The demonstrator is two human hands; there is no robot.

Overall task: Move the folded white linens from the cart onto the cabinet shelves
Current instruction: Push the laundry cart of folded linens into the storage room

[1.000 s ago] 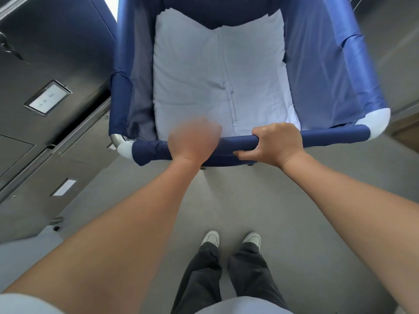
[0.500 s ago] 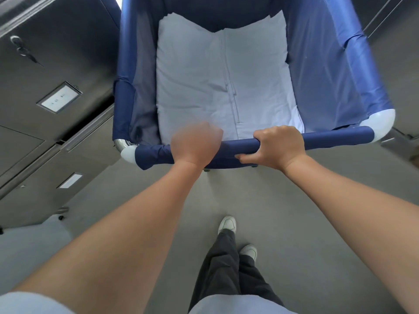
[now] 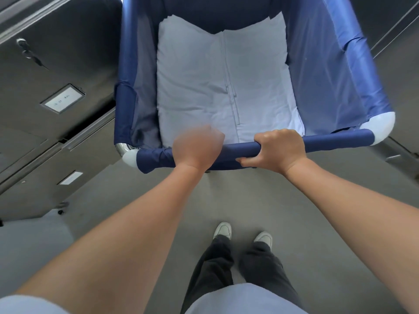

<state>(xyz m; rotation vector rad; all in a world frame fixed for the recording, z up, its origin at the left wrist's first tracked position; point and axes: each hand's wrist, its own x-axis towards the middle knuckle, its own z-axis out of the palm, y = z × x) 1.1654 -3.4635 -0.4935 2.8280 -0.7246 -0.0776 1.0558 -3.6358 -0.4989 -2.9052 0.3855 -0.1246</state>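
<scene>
A blue fabric cart (image 3: 335, 71) stands in front of me on the grey floor. Folded white linens (image 3: 204, 82) lie inside it, filling most of the bottom. My right hand (image 3: 280, 150) grips the cart's padded blue near rail (image 3: 335, 141), thumb underneath. My left hand (image 3: 197, 148) is blurred; it sits curled over the same rail further left. Dark grey metal cabinets (image 3: 56, 64) with closed doors run along the left.
A cabinet door carries a label plate (image 3: 62, 98) and a lock with hanging keys (image 3: 27, 52). More grey cabinet fronts (image 3: 399, 30) stand at the right. My legs and white shoes (image 3: 223, 230) are below on the floor.
The cart and I have moved forward along the cabinets, which slid back in view. My feet stepped. Both hands stay on the rail.
</scene>
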